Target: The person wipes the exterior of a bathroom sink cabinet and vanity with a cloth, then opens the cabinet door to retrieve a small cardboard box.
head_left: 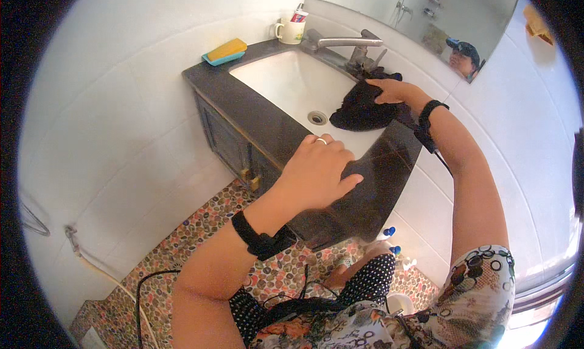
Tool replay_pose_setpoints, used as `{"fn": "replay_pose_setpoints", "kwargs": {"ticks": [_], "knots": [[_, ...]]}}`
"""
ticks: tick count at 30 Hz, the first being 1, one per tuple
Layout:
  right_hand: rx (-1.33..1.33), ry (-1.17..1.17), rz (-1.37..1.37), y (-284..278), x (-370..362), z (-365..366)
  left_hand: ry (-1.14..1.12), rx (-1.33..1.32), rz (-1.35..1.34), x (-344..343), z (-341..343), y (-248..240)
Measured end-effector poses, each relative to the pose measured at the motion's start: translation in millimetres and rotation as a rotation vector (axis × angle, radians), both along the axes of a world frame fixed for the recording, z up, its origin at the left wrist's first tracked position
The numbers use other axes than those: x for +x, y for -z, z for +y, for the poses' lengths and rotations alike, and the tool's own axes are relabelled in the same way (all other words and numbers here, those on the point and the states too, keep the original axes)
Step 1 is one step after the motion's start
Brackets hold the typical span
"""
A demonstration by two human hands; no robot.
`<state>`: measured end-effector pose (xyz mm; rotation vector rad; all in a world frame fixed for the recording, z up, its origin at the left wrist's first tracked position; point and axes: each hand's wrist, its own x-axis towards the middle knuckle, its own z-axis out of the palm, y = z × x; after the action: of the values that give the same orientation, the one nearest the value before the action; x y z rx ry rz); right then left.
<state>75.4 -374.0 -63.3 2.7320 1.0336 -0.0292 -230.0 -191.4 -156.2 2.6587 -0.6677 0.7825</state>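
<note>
My right hand (392, 90) is closed on a bunched black cloth (360, 109). Part of the cloth hangs into the right side of the white sink (267, 73), close to the drain (317, 117), and part lies by the faucet. Over the sink's near rim is my left hand (319, 169), palm down, with a ring on one finger. Its thumb stands apart and the fingertips bend out of sight; nothing shows in it. The grey metal faucet (353, 42) stands at the back of the basin.
A dark stone counter (365, 188) surrounds the sink above a cabinet (225, 139). At its left end lies a yellow sponge (229, 48) on a blue dish (224, 58). A mug (291, 31) holds a tube. Behind is a mirror (377, 5); bottles (387, 232) stand below on the pebbled floor (201, 239).
</note>
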Motion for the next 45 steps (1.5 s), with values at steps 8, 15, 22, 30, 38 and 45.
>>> {"fn": "replay_pose_setpoints", "kwargs": {"ticks": [8,15,22,30,38,45], "knots": [[0.151,0.245,-0.051,17,-49,-92,-0.014,0.010,0.002,6,4,5],[0.280,0.107,-0.250,49,-132,-108,-0.031,0.008,-0.001,14,-2,1],[0.380,-0.239,-0.249,64,-277,-48,0.036,-0.306,-0.124,4,1,7],[0.725,-0.299,0.620,48,-299,-26,0.083,-0.224,-0.357,-48,-39,11],[1.058,-0.111,0.215,55,-250,-42,-0.007,0.030,-0.258,-40,-11,15],[0.785,-0.240,-0.177,103,-224,-10,-0.452,-0.021,-0.180,10,116,8]]}}
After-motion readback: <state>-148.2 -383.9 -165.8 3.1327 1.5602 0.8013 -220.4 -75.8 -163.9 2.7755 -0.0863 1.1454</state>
